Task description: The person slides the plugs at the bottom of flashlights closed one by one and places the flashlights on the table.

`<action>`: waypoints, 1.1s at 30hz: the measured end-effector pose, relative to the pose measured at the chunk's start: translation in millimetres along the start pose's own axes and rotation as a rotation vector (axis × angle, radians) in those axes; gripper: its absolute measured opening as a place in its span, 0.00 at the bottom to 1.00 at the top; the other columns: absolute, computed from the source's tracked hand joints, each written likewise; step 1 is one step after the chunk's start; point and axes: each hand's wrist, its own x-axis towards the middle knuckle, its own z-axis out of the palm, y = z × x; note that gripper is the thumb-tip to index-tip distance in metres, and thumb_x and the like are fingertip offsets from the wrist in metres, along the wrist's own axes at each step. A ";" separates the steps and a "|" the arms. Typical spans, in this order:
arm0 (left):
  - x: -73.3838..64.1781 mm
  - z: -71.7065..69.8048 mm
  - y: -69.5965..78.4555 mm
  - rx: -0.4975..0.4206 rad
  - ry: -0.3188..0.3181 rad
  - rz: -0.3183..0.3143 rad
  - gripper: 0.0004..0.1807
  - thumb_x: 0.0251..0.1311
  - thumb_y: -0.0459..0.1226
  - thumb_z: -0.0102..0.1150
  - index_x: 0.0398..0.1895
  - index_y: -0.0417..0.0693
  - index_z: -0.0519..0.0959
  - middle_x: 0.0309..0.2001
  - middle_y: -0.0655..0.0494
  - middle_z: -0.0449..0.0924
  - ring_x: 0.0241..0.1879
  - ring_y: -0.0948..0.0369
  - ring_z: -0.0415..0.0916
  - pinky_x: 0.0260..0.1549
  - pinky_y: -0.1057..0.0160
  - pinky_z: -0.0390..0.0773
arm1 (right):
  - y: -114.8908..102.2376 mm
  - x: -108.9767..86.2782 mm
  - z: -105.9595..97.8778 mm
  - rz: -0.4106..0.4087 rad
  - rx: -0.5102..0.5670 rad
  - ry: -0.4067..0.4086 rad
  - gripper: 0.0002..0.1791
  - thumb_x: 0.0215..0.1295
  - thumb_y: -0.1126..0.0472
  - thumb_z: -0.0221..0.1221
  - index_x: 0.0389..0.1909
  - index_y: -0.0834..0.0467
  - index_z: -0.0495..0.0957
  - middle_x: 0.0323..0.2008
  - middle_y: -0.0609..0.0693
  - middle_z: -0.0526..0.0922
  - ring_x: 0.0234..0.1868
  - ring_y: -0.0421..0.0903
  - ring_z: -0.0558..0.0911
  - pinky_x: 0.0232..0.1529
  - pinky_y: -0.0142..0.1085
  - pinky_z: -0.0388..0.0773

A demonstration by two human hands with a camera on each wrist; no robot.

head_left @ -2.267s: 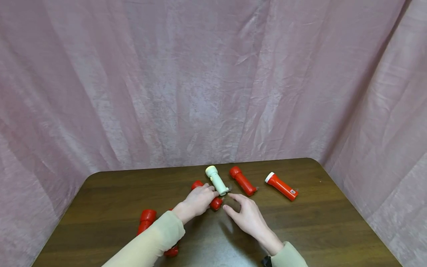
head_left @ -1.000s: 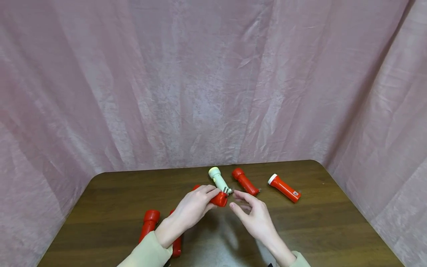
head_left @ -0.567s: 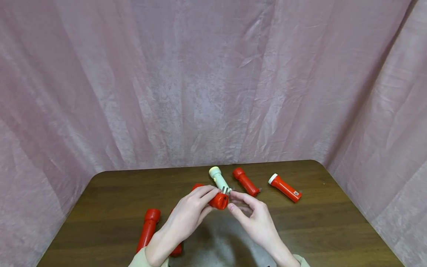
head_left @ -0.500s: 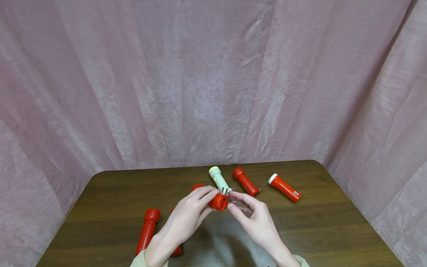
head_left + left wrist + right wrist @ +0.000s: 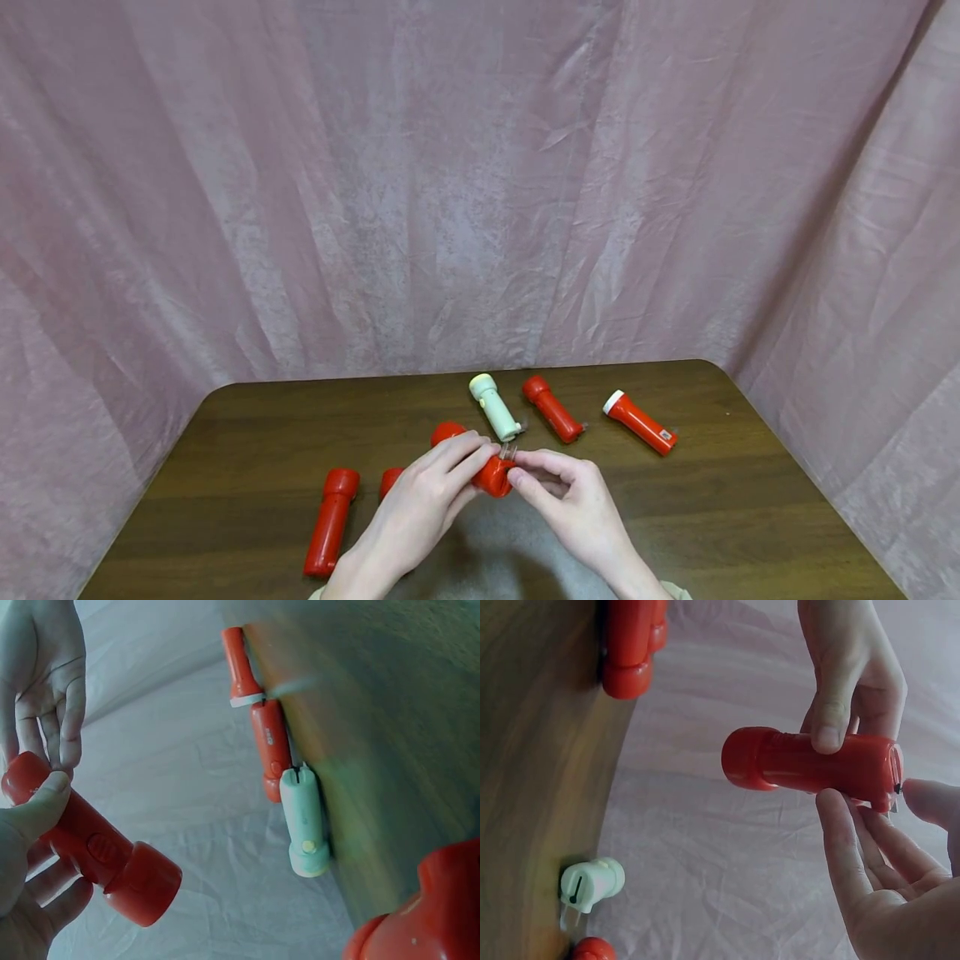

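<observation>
My left hand (image 5: 423, 487) grips a red flashlight (image 5: 491, 477) round its body, thumb on one side and fingers on the other. In the right wrist view the flashlight (image 5: 795, 766) is held up above the tabletop, its wide head pointing away from my right hand. Thin metal prongs (image 5: 508, 452) stick out at the tail. My right hand (image 5: 581, 508) is at that tail, its thumb tip by a small black part on the end face. Its other fingers, fairly straight, lie along the underside near the prongs. The left wrist view shows the round switch (image 5: 103, 846).
Behind the hands lie a mint-green flashlight (image 5: 497, 414), a red one (image 5: 553, 410) and a red one with a white head (image 5: 639, 423). Two more red flashlights lie at left, one in plain view (image 5: 330, 525), another (image 5: 391, 480) mostly behind my left hand. A pink curtain (image 5: 480, 183) hangs behind the brown table (image 5: 735, 500).
My left hand has lifted the red flashlight from the table and turned its tail toward the right hand. Most recently both hands came slightly closer to me, and the right thumb reached the tail.
</observation>
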 end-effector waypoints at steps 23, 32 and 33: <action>-11.7 -5.8 -5.8 -0.037 0.069 0.179 0.25 0.62 0.37 0.73 0.63 0.49 0.80 0.58 0.61 0.85 0.62 0.59 0.83 0.68 0.67 0.78 | -1.4 -4.9 -0.4 -0.050 0.070 -0.092 0.09 0.69 0.70 0.65 0.47 0.65 0.88 0.45 0.64 0.90 0.44 0.29 0.88 0.48 0.29 0.89; -11.4 -8.3 -5.2 0.014 0.047 0.216 0.26 0.59 0.36 0.75 0.62 0.51 0.81 0.59 0.63 0.84 0.62 0.60 0.82 0.67 0.65 0.79 | -0.4 -5.1 -1.8 -0.028 0.100 -0.132 0.09 0.68 0.71 0.65 0.47 0.66 0.88 0.45 0.64 0.89 0.43 0.29 0.87 0.48 0.29 0.89; -11.6 -8.3 -5.3 0.017 0.045 0.217 0.27 0.58 0.36 0.76 0.62 0.51 0.81 0.59 0.63 0.84 0.62 0.60 0.82 0.67 0.64 0.80 | 0.2 -5.2 -1.7 -0.033 0.103 -0.134 0.09 0.68 0.71 0.65 0.46 0.67 0.88 0.44 0.64 0.89 0.43 0.29 0.87 0.48 0.29 0.89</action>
